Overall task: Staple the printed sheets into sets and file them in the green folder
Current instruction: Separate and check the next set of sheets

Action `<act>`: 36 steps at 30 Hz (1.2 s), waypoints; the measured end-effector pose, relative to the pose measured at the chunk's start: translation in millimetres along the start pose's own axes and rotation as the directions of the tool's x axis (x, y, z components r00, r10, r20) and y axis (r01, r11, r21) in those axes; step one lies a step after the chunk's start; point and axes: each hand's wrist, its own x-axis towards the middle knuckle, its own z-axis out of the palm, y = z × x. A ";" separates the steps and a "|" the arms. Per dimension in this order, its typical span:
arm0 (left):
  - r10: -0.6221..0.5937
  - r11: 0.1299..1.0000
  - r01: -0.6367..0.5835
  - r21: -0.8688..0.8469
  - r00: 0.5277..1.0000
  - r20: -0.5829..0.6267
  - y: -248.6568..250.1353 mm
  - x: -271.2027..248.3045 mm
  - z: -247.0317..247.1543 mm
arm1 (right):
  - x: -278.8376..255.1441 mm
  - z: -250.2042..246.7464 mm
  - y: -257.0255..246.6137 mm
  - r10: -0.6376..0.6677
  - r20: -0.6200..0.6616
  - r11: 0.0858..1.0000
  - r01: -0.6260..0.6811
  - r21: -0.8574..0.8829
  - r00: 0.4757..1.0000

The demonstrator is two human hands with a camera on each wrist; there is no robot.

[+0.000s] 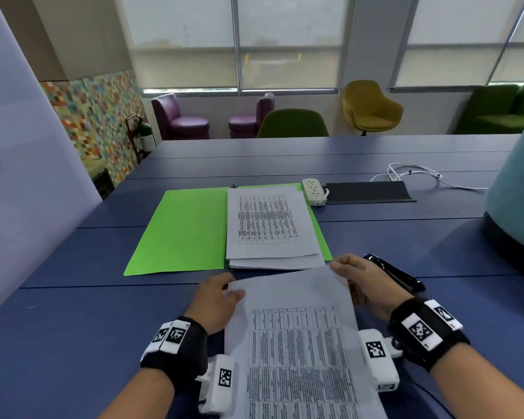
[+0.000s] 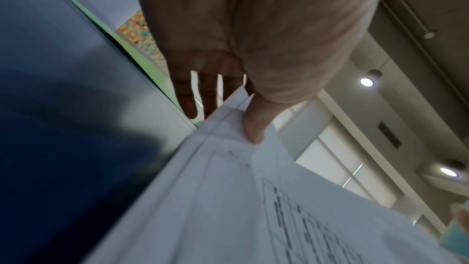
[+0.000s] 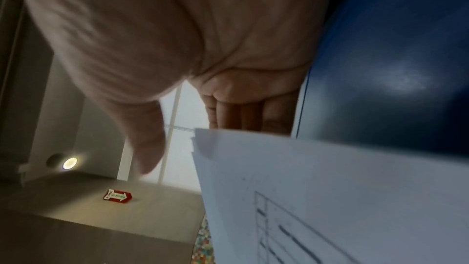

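Observation:
The green folder (image 1: 182, 231) lies open on the blue table, with a stack of printed sheets (image 1: 270, 225) on its right half. Nearer to me, a set of printed sheets (image 1: 297, 343) is held above the table by both hands. My left hand (image 1: 224, 294) pinches its top left corner, thumb (image 2: 253, 127) on top and fingers (image 2: 187, 95) beneath. My right hand (image 1: 345, 270) is at the top right corner. Its straight fingers (image 3: 253, 115) lie behind the sheets (image 3: 330, 198), and the thumb (image 3: 149, 144) stands off the paper. A black stapler (image 1: 397, 275) lies just right of that hand.
A white power strip (image 1: 314, 192), a black panel (image 1: 369, 192) and a white cable (image 1: 415, 173) sit behind the folder to the right. A teal rounded object (image 1: 515, 189) stands at the right edge, a white partition (image 1: 28, 176) at the left. Chairs stand beyond the table.

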 end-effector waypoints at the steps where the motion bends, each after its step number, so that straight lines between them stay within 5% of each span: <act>1: -0.016 1.000 0.015 -0.028 0.999 -0.035 -1.9 0.0 -1.9 | -3.1 0.4 1.1 0.033 0.056 0.999 -0.033 -0.004 0.998; 5: -0.039 0.986 0.005 -0.167 0.979 -0.199 -1.9 -1.5 -2.6 | -12.9 4.6 19.5 0.174 0.166 0.963 -0.133 -0.234 0.971; 7: -0.158 0.907 0.039 -0.419 0.955 -0.253 -0.5 -4.6 -3.0 | -19.8 9.9 25.7 0.175 0.164 0.952 -0.124 -0.282 0.971; 8: -0.245 0.785 0.096 -0.612 0.956 -0.164 0.2 -6.7 -3.8 | -23.2 12.9 26.8 0.148 0.148 0.965 -0.110 -0.238 0.978; 10: -0.230 0.496 0.290 -0.819 0.953 0.199 -0.8 -15.4 -0.1 | -26.9 17.7 22.9 0.109 0.086 0.992 -0.103 -0.071 0.990; 11: -0.173 0.472 0.373 -0.799 0.928 0.331 -1.4 -21.3 3.0 | -28.2 20.4 18.9 0.110 0.065 0.994 -0.111 0.002 0.992; 13: -0.149 0.550 0.371 -0.749 0.925 0.349 2.6 -28.1 11.7 | -29.5 26.4 9.5 0.113 0.059 0.993 -0.114 0.025 0.992; 16: -0.172 0.619 0.123 -0.776 0.985 0.019 33.8 -25.0 1.7 | -39.3 37.3 -16.4 0.012 0.021 0.996 -0.010 -0.092 1.000; 18: -0.105 0.636 -0.067 -0.769 0.980 -0.172 66.1 -23.6 -23.5 | -51.2 45.0 -47.8 -0.164 -0.022 0.977 0.159 -0.142 0.986; 22: 0.113 0.605 -0.369 -0.706 0.917 -0.382 126.6 -40.4 -74.7 | -77.5 59.2 -104.8 -0.518 -0.087 0.855 0.518 -0.024 0.851; 26: 0.248 0.572 -0.480 -0.665 0.874 -0.418 136.7 -48.3 -92.0 | -84.4 60.2 -113.2 -0.668 -0.055 0.744 0.668 -0.025 0.742; 31: 0.336 0.594 -0.498 -0.632 0.867 -0.367 132.2 -47.6 -92.2 | -77.5 55.5 -108.4 -0.656 -0.051 0.754 0.653 -0.070 0.753; 36: 0.324 0.588 -0.527 -0.614 0.849 -0.418 151.2 -44.6 -101.3 | -84.0 68.6 -134.8 -0.702 -0.047 0.713 0.700 -0.050 0.711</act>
